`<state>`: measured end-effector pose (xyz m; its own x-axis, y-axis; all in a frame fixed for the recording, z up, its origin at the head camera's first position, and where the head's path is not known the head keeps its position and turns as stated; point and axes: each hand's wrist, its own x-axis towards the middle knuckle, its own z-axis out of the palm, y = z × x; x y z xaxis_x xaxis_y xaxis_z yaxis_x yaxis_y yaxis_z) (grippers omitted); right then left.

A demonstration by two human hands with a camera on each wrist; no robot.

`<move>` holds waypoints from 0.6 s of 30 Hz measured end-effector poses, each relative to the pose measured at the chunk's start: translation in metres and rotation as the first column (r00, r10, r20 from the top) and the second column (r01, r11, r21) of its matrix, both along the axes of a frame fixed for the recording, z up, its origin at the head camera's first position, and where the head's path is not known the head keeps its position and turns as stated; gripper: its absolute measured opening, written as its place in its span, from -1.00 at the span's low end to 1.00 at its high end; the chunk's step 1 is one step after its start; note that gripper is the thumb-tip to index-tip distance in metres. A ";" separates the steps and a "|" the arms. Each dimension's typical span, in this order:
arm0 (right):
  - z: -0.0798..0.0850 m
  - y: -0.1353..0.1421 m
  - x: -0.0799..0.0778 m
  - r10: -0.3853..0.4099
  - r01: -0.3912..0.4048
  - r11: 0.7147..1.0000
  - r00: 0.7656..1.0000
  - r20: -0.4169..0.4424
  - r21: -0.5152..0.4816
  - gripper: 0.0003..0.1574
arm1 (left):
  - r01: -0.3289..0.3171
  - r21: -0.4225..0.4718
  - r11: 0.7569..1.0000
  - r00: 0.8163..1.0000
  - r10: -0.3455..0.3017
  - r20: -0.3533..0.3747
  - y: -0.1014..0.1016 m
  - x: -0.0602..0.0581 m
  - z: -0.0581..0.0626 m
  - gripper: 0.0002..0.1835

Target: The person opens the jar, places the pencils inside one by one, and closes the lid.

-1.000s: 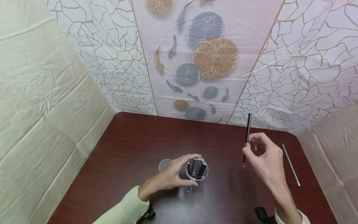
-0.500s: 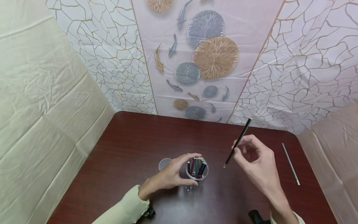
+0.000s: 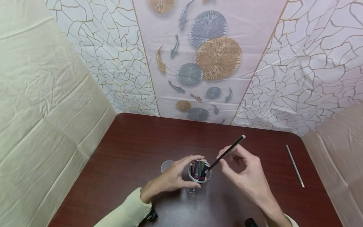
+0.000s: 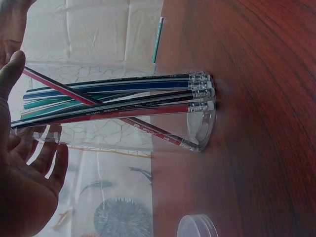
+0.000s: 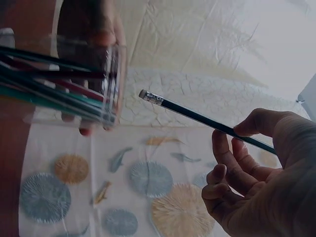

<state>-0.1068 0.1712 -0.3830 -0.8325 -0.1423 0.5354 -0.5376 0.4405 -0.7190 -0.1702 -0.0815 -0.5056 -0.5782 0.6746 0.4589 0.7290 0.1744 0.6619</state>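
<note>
A clear plastic jar [image 3: 194, 191] stands upright on the table, and my left hand [image 3: 173, 178] grips it near the rim, thumb on the near side and fingers round the far side. Inside it, several pencils [image 4: 148, 111] lean with their eraser ends down; one red pencil lies slantwise across the others. My right hand [image 3: 246, 175] pinches a dark pencil [image 3: 229, 150] between thumb and fingers, tilted, eraser end lower. That eraser end overlaps the jar's mouth in the head view; the right wrist view shows a gap between the eraser [image 5: 143, 94] and the rim [image 5: 112, 89].
A round clear lid [image 3: 166, 165] lies on the table left of the jar, partly behind my left hand. Toward the right edge of the dark red table [image 3: 141, 138] lies a single pencil [image 3: 295, 166]. Patterned cloth [image 3: 195, 50] hangs behind the table.
My right hand has moved left toward the jar with the pencil, which has tipped from nearly upright to a slant. The left hand and jar have stayed in place.
</note>
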 end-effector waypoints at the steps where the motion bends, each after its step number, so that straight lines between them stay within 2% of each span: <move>1: -0.002 -0.002 0.000 0.007 -0.006 1.000 1.000 -0.011 0.004 -0.53 | 0.001 0.000 1.000 1.000 -0.001 0.000 0.000 0.000 0.000 0.02; 7: -0.016 -0.010 -0.003 0.031 -0.028 0.999 0.996 -0.078 0.040 -0.46 | -0.004 -0.002 1.000 1.000 0.004 -0.006 0.000 0.000 0.000 0.03; 18: -0.032 -0.021 -0.003 0.107 -0.082 0.983 0.983 -0.149 0.165 -0.50 | -0.002 0.002 1.000 1.000 0.002 0.000 0.000 0.000 -0.001 0.02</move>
